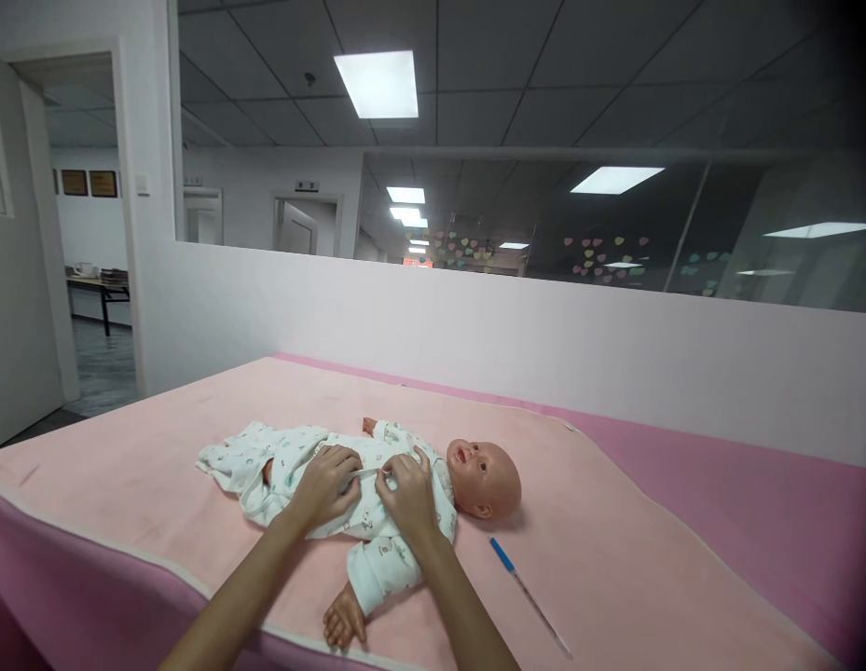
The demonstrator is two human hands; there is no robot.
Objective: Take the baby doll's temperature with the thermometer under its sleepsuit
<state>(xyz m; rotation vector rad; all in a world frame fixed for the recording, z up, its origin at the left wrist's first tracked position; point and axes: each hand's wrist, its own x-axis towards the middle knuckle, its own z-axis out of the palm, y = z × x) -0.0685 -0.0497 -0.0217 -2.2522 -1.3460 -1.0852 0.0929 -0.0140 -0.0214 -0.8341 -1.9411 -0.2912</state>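
A baby doll lies on its back on a pink blanket, head to the right. It wears a white patterned romper. My left hand rests on the doll's belly, fingers curled and pinching the romper's front edge. Close beside it, my right hand sits on the doll's chest, fingers bent and gripping the same cloth. The two hands nearly touch at the garment's opening. The doll's near arm sticks out toward me.
A pen with a blue cap lies on the blanket right of my right forearm. A white half wall with glass above runs behind the bed. An open doorway is at the left. The bed's near edge drops off at the left.
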